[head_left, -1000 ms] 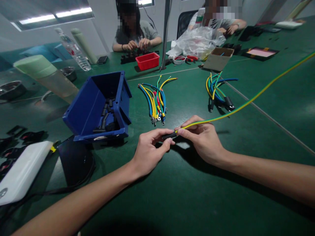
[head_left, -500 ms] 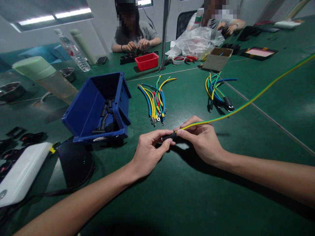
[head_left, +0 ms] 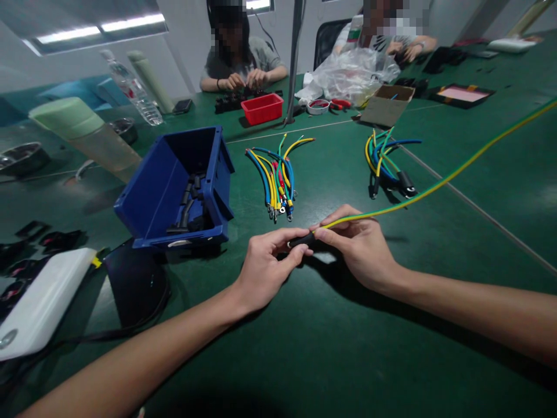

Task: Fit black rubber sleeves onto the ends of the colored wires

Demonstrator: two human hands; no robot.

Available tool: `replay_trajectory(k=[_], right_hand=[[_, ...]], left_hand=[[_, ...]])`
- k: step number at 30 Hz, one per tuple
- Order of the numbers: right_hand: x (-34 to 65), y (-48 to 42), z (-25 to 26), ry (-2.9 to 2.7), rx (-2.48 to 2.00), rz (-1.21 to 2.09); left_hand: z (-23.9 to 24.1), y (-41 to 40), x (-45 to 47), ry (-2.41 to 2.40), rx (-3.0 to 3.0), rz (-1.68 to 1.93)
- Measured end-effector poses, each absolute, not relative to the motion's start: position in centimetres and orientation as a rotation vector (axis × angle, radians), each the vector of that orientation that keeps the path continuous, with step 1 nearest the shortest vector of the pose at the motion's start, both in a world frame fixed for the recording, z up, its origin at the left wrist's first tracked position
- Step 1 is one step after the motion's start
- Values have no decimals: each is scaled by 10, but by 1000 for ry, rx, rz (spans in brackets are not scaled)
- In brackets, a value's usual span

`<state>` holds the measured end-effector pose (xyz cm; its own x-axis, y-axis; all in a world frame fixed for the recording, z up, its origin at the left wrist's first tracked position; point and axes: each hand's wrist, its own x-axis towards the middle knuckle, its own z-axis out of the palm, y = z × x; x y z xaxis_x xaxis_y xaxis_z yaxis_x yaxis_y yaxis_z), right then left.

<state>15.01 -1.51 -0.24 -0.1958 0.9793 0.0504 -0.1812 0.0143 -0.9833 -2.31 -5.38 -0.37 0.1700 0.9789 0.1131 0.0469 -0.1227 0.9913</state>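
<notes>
- Two sets of fingers meet at one small spot: my left hand [head_left: 265, 270] pinches a short black sleeve [head_left: 301, 240] between thumb and forefinger, and my right hand [head_left: 361, 247] pinches the wire [head_left: 435, 184] just where it enters that sleeve.
- The sleeve is mostly hidden by my fingertips, so I cannot tell how far the wire end sits inside it. If it is only just started, a small twist of either hand could pop it out, I think.
- The wire is yellow-green and runs from my right fingers up and away to the right, lifted off the tabletop [head_left: 339, 348]. Its free length looks long; its weight or a snag out of view could tug the end out of my grip.
- Both grips are tip pinches on thin, smooth parts, so slipping seems the likeliest fault, and a dropped black sleeve would be hard to spot on the dark green tabletop.
- Near my left hand stands the blue bin [head_left: 178, 191], tilted toward me with black parts inside; a knock from my forearm could spill it.
- Beyond my fingers lie a bundle of short wires [head_left: 275, 180] and a second bundle [head_left: 385, 162]; the long wire passes close by the second and could drag it.
</notes>
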Motion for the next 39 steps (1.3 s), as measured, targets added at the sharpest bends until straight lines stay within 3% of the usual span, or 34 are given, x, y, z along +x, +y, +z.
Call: replay_trajectory(k=[39], right_hand=[[149,-16,-4,-1281,-945,1423]], left_hand=[[-4,-54,-24,1214,1766,1143]])
